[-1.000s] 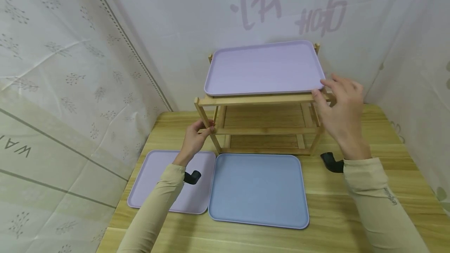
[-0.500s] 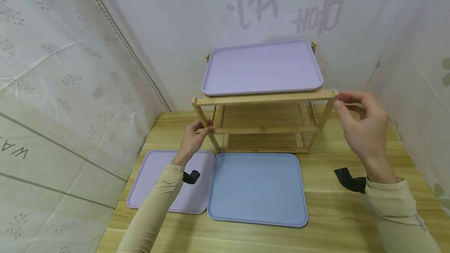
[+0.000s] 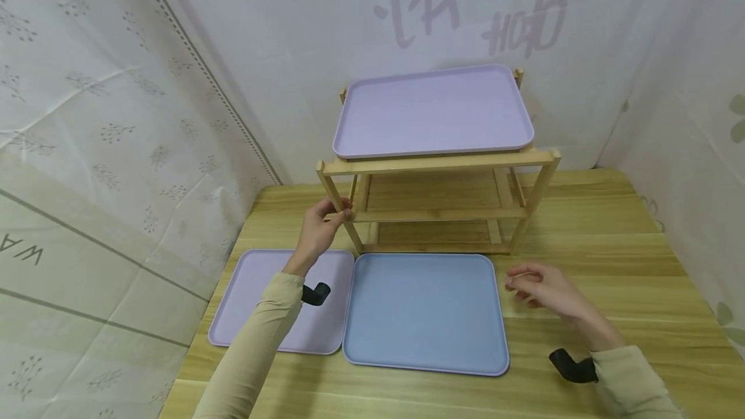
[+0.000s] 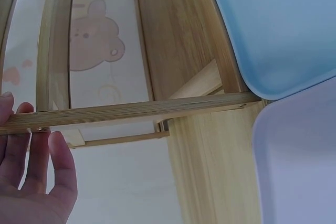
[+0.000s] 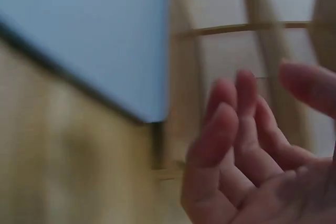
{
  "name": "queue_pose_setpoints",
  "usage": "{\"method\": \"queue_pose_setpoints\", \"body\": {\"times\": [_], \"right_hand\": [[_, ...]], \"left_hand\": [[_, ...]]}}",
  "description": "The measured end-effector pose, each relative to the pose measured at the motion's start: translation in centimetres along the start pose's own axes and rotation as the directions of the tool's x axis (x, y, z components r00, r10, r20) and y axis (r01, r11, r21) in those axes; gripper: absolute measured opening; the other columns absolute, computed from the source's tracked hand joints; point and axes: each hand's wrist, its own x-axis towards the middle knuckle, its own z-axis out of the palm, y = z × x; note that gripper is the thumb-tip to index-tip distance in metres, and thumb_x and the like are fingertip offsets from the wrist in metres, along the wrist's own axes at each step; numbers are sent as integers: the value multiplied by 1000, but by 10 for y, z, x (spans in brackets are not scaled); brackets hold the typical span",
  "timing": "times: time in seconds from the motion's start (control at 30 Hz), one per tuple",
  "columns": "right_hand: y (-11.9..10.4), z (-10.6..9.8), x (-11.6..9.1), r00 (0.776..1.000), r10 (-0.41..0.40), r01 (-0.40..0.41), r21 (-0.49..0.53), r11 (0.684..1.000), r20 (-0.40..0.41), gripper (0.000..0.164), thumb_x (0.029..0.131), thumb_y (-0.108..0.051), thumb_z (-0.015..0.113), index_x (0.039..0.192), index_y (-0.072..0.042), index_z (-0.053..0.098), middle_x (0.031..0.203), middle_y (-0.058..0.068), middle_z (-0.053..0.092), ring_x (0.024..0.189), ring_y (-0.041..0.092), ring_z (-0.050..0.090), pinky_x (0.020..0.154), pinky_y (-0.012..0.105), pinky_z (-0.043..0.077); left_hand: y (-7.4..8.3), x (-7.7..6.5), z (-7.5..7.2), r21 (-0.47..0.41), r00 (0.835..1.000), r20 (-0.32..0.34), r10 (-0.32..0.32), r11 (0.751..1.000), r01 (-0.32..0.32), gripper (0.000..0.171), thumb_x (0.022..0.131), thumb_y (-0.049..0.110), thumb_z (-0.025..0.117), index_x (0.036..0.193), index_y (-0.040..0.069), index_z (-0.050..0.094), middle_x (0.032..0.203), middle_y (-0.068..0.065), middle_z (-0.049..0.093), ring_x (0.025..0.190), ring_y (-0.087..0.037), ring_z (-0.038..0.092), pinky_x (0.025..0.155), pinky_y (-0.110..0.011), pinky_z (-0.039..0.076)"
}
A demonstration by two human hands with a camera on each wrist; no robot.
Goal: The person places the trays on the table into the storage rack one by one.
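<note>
A wooden rack with several shelves stands at the back of the table, a purple tray lying on its top. My left hand grips the rack's front left post around the middle shelf; the left wrist view shows the fingers curled about that post. My right hand hangs over the table beside the right edge of the blue tray, fingers loosely bent and holding nothing. The right wrist view, blurred, shows the gap between thumb and fingers with nothing in it.
A second purple tray lies left of the blue one, partly under my left forearm. Both flat trays sit in front of the rack on the wooden table. Patterned curtains hang at the back and sides.
My right hand has left the top tray's right corner, passed the rack's upper right corner and come down toward the blue tray's right side. The left hand stays on the post.
</note>
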Motion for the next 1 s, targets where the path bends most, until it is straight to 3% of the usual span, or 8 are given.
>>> {"method": "queue_pose_setpoints", "body": {"times": [0.1,0.23,0.5,0.63,1.0], "right_hand": [[22,13,2,996,44,-43,-14,999,77,43,94,-20,61,120,13,52,95,16,71,73,18,64,60,33,54],[39,25,2,989,84,-80,-37,996,125,38,91,-20,64,112,11,55,82,9,70,63,15,61,51,27,50],[46,40,-1,989,145,-135,-193,972,38,29,85,-20,71,97,4,59,71,4,63,53,15,58,47,28,48],[48,46,-1,991,133,-125,-270,955,10,24,82,-18,74,88,0,60,63,3,60,49,15,56,46,28,46],[47,53,-1,996,92,-93,-357,930,-20,20,78,-13,74,79,-4,56,53,1,51,45,12,49,45,25,41]], "left_hand": [[0,0,0,-1,1000,0,-3,1000,3,24,92,10,65,115,1,65,111,-18,69,105,-24,60,92,-38,50],[0,0,0,6,1000,-1,-5,1000,5,25,92,10,65,115,2,65,111,-17,69,105,-23,61,92,-37,50],[0,0,0,-1,1000,-6,0,1000,0,24,91,10,66,114,2,66,111,-17,69,105,-22,60,92,-37,50],[2,0,1,-10,1000,-5,3,1000,-3,24,91,10,66,114,2,66,112,-18,69,105,-24,61,91,-37,50],[8,-2,0,-8,1000,11,-14,1000,14,28,92,8,64,117,-3,64,115,-23,67,108,-30,58,92,-39,48]]}}
